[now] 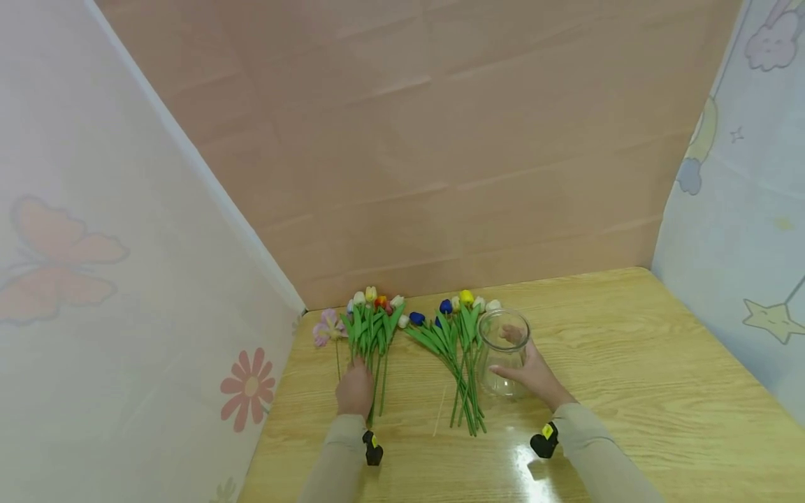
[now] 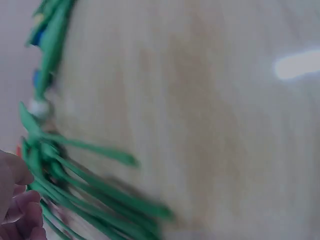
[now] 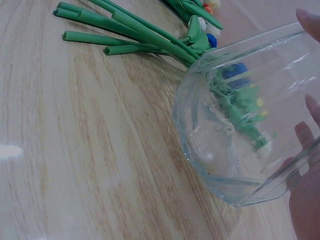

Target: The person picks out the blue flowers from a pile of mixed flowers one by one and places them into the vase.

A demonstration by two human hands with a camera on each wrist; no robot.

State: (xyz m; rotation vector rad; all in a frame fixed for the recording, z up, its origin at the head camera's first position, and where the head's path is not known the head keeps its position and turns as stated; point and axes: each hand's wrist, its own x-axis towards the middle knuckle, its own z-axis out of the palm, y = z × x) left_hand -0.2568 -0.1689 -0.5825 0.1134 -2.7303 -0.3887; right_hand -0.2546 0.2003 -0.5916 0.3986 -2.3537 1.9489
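My right hand (image 1: 531, 370) grips a clear glass vase (image 1: 493, 377), with the thumb on the near side and the fingers round the far side. Through the faceted glass wall (image 3: 200, 150) green leaves and a blue bloom show. Against the vase's left side lies a bunch of artificial tulips (image 1: 462, 349) with blue, yellow and white heads. My left hand (image 1: 355, 388) is at the stems of another tulip bunch (image 1: 371, 328), white, orange and red. Its fingertips (image 2: 32, 210) are curled right beside the green stems (image 2: 100, 195); I cannot tell whether they hold any.
A pale purple flower (image 1: 329, 328) on a thin stem lies left of the left bunch. Behind the wooden table (image 1: 604, 349) hangs a brown backdrop (image 1: 472, 175). Patterned white panels (image 1: 157, 244) flank both sides.
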